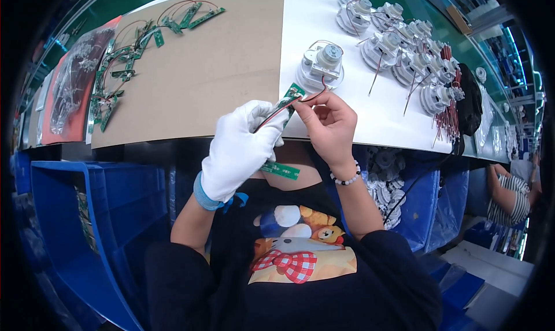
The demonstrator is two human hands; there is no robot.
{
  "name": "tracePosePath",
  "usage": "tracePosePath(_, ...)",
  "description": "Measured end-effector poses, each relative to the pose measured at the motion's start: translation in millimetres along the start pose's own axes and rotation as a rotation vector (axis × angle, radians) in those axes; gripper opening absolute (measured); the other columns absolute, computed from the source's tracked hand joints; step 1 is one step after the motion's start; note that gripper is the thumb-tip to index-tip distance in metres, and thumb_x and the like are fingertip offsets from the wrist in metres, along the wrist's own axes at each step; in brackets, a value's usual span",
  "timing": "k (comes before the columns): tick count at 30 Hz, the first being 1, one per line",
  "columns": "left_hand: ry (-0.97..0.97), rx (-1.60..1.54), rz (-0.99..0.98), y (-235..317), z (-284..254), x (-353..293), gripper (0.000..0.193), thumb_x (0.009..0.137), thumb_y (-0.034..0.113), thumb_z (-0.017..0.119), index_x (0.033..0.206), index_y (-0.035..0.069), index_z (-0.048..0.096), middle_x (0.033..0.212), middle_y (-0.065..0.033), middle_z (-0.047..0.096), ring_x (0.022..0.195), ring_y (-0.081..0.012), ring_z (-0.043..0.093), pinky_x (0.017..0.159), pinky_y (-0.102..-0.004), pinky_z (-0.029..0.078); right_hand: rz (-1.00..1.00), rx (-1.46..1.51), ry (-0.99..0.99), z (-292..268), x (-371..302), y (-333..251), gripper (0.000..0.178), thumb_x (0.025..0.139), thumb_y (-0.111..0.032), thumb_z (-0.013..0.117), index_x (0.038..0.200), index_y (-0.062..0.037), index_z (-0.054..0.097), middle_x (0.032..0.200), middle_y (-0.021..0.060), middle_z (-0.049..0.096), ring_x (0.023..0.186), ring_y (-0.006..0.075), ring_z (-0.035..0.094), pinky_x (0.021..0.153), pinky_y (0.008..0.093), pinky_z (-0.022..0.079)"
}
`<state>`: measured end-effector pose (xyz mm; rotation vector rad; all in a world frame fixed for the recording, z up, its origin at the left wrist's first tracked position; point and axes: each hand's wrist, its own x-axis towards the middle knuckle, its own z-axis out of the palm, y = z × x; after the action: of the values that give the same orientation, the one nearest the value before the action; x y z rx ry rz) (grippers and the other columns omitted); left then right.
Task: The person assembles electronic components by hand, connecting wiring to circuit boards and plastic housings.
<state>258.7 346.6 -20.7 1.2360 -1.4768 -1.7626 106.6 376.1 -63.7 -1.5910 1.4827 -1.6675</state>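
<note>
Two hands are held close together above the table's front edge. The left hand (237, 140), covered by a wrinkled white fabric glove, is curled around a slim green circuit board (293, 94), whose upper end is left showing; a second green strip (281, 170) juts out below the glove. By the bare right hand (332, 123), a thin dark red wire (319, 92) is pinched between thumb and forefinger, right beside the board's upper end. The wire is seen running to a white plastic unit (321, 65), round at the base and topped by a grey cylinder, set just beyond the fingers. The wrists are circled by a blue band (208, 193) and a beaded bracelet (347, 179). The table is covered by a smooth brown sheet (202, 71) and a glossy white sheet (370, 117), joined along a straight seam. More wired boards (159, 38) are strung along the brown sheet's left edge, beside a clear plastic bag (75, 80); similar white units (381, 48) are clustered to the right. Below, the knees are flanked by a blue crate (58, 168) and a blue bin (413, 215). The left hand is separated from the wired boards by a broad stretch of brown, while the right is bordered closely by the unit.
</note>
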Motion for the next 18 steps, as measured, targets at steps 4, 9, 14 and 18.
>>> tracePosePath(4, 0.015, -0.012, 0.018, 1.3, 0.1, 0.1, 0.019, 0.085, 0.014, 0.057, 0.094, -0.003, 0.057, 0.065, -0.0033, 0.058, 0.047, -0.0036, 0.050, 0.041, -0.0179, 0.039, 0.597, 0.454, -0.045, -1.7, -1.3, -15.3, 0.015, 0.082, -0.007, 0.059, 0.091, 0.0055, 0.057, 0.064, 0.0055, 0.057, 0.042, 0.0077, 0.049, 0.033, 0.0176, 0.035)
tracePosePath(9, -0.001, 0.016, 0.005, 3.6, 2.6, -0.3, 0.018, 0.085, 0.012, 0.056, 0.094, -0.004, 0.057, 0.065, -0.0039, 0.058, 0.047, -0.0040, 0.050, 0.041, -0.0189, 0.039, 0.667, 0.712, -0.115, -6.8, -1.5, -10.4, 0.018, 0.086, -0.012, 0.054, 0.090, 0.0054, 0.057, 0.054, 0.0058, 0.053, 0.040, 0.0086, 0.049, 0.030, 0.0190, 0.035)
tracePosePath(14, -0.018, 0.021, 0.005, 4.0, 4.2, -0.6, 0.017, 0.085, 0.011, 0.055, 0.095, -0.003, 0.057, 0.064, -0.0043, 0.058, 0.048, -0.0043, 0.050, 0.041, -0.0194, 0.039, 0.601, 0.770, -0.070, -5.5, -4.8, -0.7, 0.015, 0.084, -0.009, 0.053, 0.082, 0.0051, 0.059, 0.054, 0.0061, 0.053, 0.042, 0.0098, 0.050, 0.032, 0.0198, 0.038)
tracePosePath(18, 0.024, 0.109, 0.158, -5.2, 9.4, -4.3, 0.017, 0.085, 0.010, 0.055, 0.096, -0.003, 0.058, 0.063, -0.0044, 0.059, 0.049, -0.0036, 0.051, 0.042, -0.0193, 0.039, 0.630, 0.903, 0.021, 3.0, -9.5, -0.7, 0.011, 0.082, -0.004, 0.054, 0.080, 0.0063, 0.060, 0.064, 0.0072, 0.059, 0.044, 0.0095, 0.052, 0.036, 0.0205, 0.043)
